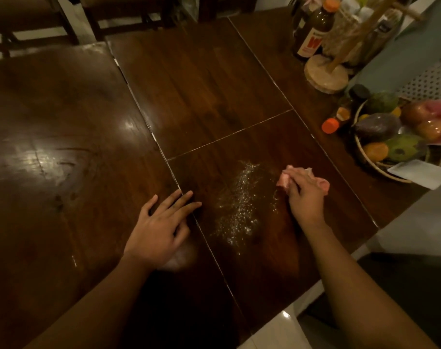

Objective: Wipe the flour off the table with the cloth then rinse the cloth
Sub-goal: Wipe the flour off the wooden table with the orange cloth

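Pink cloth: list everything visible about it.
The cloth is pink, soft-looking fabric, bunched into a crumpled wad rather than spread flat. It lies on the dark wooden table, just right of the scattered flour, near its far end. The right hand covers its middle and holds it down against the wood, so only the edges show, to the left, beyond the fingertips and to the right. Whether it is wet cannot be told.

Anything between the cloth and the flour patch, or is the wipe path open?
Nothing visible. The cloth under the right hand sits just right of the flour, with only bare table between. The left hand rests flat on the flour's other side, out of the path.
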